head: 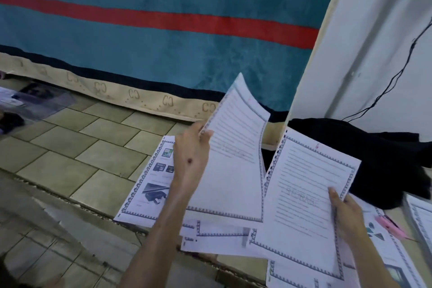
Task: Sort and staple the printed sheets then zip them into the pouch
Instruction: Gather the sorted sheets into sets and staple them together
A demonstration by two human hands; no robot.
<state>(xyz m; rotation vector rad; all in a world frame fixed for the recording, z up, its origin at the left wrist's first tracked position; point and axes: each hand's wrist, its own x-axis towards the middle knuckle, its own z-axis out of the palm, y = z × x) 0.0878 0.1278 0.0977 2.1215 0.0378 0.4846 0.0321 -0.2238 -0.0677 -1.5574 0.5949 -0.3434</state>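
Left hand (190, 159) raised, fingers pinching a curling sheet (233, 159) at its left edge, w/ right hand (348, 215) gripping a 2nd sheet (304, 194) at its right edge, both above sheets on the floor (70, 142).

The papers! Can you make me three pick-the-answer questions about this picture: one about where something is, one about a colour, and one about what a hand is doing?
1. Where is the sheet with pictures?
A. flat on the tiled floor
B. pinned on the wall
C. in the right hand

2. What colour is the stripe on the blue cloth?
A. yellow
B. red
C. white

3. What is the left hand doing?
A. resting open
B. pinching a lined sheet
C. making an empty fist

Answers: 1 A, it lies under the left arm; 2 B, a red band crosses the cloth; 3 B, fingers and thumb clamp the sheet's edge.
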